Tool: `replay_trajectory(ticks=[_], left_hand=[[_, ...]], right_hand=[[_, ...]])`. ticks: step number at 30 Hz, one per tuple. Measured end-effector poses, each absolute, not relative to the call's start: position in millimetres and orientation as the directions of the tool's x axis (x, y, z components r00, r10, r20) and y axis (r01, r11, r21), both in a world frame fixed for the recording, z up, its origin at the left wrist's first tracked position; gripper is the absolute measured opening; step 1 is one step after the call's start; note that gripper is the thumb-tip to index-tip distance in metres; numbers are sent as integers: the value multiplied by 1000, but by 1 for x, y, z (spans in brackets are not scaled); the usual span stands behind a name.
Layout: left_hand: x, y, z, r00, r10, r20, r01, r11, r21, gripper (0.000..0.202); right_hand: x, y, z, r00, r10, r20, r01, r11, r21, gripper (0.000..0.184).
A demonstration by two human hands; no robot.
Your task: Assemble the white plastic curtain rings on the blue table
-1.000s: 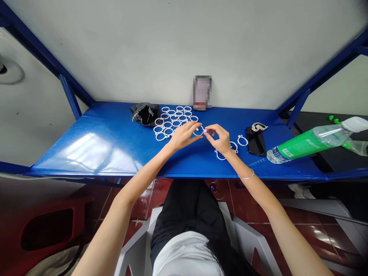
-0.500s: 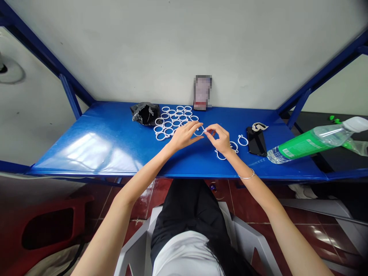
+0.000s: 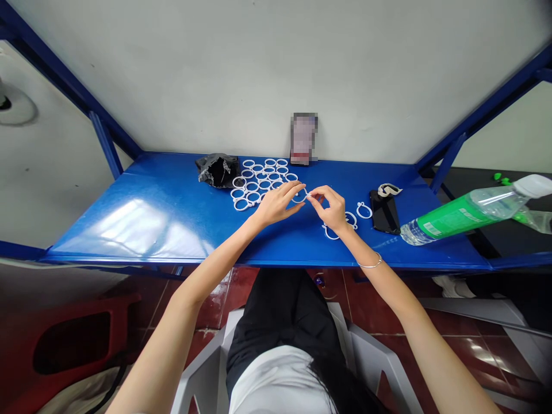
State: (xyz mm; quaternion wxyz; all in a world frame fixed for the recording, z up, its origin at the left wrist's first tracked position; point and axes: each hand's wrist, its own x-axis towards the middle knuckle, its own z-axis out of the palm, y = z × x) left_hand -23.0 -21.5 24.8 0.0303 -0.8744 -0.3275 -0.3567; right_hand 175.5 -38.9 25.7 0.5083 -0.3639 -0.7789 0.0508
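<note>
Between my hands, just above the blue table, is a white plastic curtain ring. My left hand holds the ring's left side, its fingers over the far edge and the thumb at the near edge. At the ring's right side, the thumb and fingertips of my right hand pinch the end. Several closed white rings lie in a cluster beyond my left hand. A few more rings lie partly hidden beneath my right wrist, and one open ring lies to its right.
A torn black plastic bag sits left of the ring cluster. One phone, blurred, leans on the wall. Another black phone lies at right, with a whitish strap-like item by its top and a green-labelled bottle beside it.
Both hands stay in almost the same place. The left fingers and thumb have shifted very slightly around the ring; the right hand keeps its pinch.
</note>
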Motion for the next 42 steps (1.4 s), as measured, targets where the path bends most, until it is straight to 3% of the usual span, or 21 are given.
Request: replay_trajectory(ticks=[23, 32, 42], left_hand=[[-24, -21, 23, 500, 570, 651, 593, -774, 222, 28], [-21, -27, 26, 470, 660, 586, 568, -734, 372, 41], [-13, -23, 12, 423, 714, 558, 426, -701, 573, 45]], right_hand=[[176, -38, 25, -221, 623, 750, 481, 739, -472, 18], [175, -40, 26, -211, 628, 749, 472, 736, -484, 16], [173, -40, 29, -177, 721, 670, 403, 674, -619, 24]])
